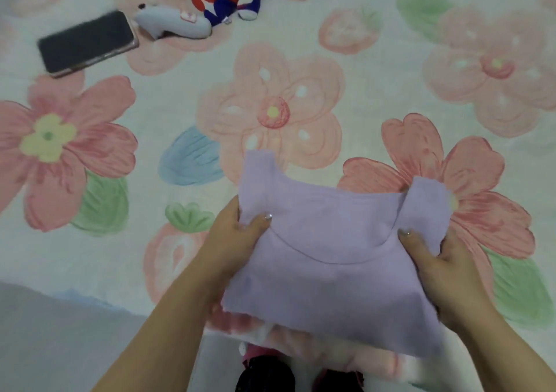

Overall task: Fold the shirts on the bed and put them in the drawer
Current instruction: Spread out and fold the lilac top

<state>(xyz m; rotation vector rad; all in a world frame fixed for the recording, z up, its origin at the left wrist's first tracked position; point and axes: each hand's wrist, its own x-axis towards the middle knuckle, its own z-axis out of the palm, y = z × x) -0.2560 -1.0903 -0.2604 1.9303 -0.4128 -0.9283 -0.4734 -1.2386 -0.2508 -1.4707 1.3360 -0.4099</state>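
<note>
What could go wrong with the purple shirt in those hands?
The purple shirt is gripped only at its two sides by the left hand and right hand, so its middle might sag and the fold could come undone. Its two shoulder straps stick out loose at the top and may flop open while it is carried.

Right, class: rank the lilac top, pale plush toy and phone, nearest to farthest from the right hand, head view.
1. Lilac top, gripped by the right hand.
2. Pale plush toy, far upper left.
3. Phone, farther left again.
</note>
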